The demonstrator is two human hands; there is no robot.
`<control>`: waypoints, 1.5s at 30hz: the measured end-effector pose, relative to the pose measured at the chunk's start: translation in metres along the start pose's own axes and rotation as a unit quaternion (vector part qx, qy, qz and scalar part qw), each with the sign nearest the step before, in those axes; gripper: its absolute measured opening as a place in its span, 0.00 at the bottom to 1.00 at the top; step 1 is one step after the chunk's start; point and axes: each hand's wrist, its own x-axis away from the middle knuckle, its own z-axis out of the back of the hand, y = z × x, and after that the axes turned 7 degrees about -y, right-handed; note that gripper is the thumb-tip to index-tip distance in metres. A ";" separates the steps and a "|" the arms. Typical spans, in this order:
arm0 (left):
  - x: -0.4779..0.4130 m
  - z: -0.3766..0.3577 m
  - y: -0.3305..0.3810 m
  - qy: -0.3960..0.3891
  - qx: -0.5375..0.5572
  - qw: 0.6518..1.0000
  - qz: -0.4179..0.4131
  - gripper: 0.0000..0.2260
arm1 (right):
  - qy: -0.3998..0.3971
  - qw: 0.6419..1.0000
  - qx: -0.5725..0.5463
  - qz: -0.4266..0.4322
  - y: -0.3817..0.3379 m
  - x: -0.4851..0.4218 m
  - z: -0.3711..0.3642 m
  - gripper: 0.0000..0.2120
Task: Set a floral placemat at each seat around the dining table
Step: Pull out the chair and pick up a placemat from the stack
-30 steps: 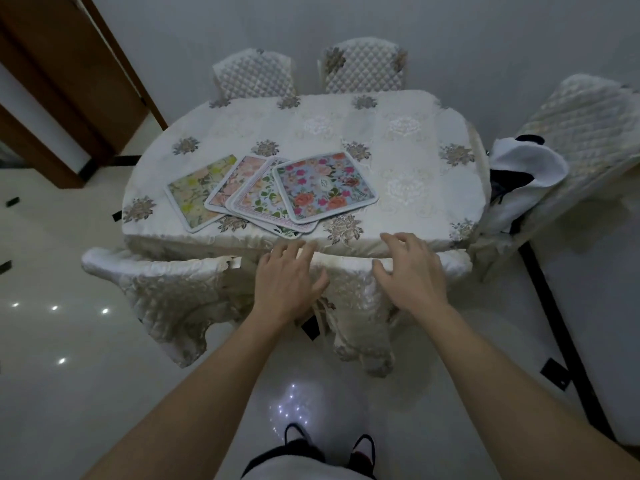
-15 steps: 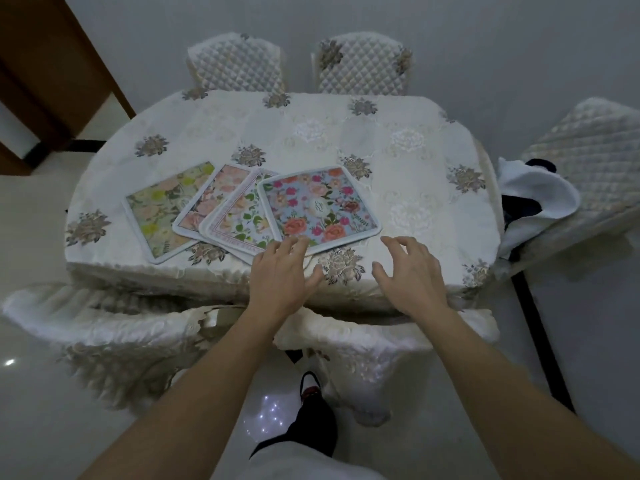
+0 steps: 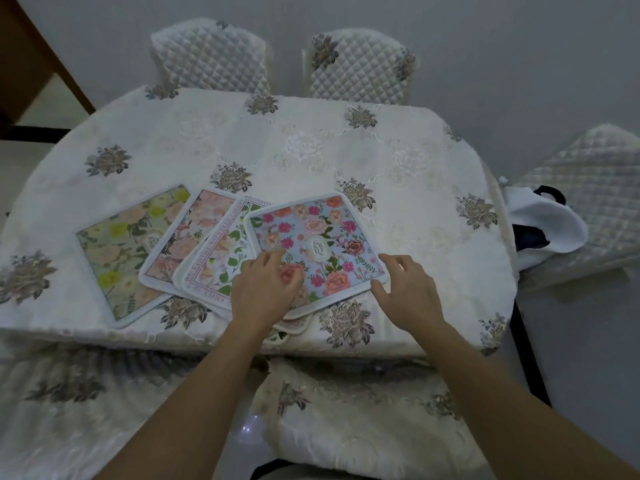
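Observation:
Several floral placemats lie fanned and overlapping on the near left part of the dining table (image 3: 415, 161). On top is a blue one with pink and orange roses (image 3: 322, 237). Under it are a white leafy one (image 3: 221, 258), a pink one (image 3: 194, 233) and, furthest left, a green-yellow one (image 3: 128, 251). My left hand (image 3: 266, 289) rests flat on the blue mat's near left corner, fingers spread. My right hand (image 3: 407, 292) hovers open at that mat's near right corner, holding nothing.
The table wears a white embroidered cloth. Two quilted chairs (image 3: 211, 57) (image 3: 360, 64) stand at the far side, another (image 3: 585, 199) at the right with a white and dark cloth (image 3: 543, 226) draped on it. Two covered chairs (image 3: 363, 420) stand right in front of me.
I have stepped closer to the table. Both hands moved forward from the table's near edge onto the blue placemat; the left now touches it, the right is at its corner.

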 end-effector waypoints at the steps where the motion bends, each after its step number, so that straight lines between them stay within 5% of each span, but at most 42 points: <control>1: -0.005 -0.001 -0.002 -0.010 -0.003 1.000 0.006 0.25 | -0.007 1.000 -0.005 0.000 0.001 -0.009 0.000 0.25; 11: -0.049 -0.024 -0.018 -0.073 0.152 0.971 0.168 0.26 | -0.089 0.993 -0.059 -0.052 0.021 -0.092 -0.019 0.24; 15: -0.067 -0.038 -0.020 -0.054 0.242 0.941 0.229 0.28 | -0.107 0.988 -0.093 -0.063 0.024 -0.128 -0.037 0.24; 25: -0.091 -0.063 -0.030 -0.001 0.271 0.921 0.281 0.25 | -0.115 0.981 -0.111 -0.110 0.025 -0.183 -0.068 0.20; 31: -0.095 -0.069 -0.034 0.013 0.341 0.896 0.284 0.06 | -0.158 0.947 -0.226 -0.162 0.023 -0.200 -0.068 0.23; 35: -0.091 -0.066 -0.037 0.011 0.386 0.885 0.261 0.10 | -0.158 0.953 -0.237 -0.106 0.016 -0.198 -0.064 0.17; 45: -0.089 -0.021 -0.014 0.045 0.315 0.929 0.190 0.16 | -0.039 0.953 -0.290 -0.085 0.025 -0.151 -0.011 0.19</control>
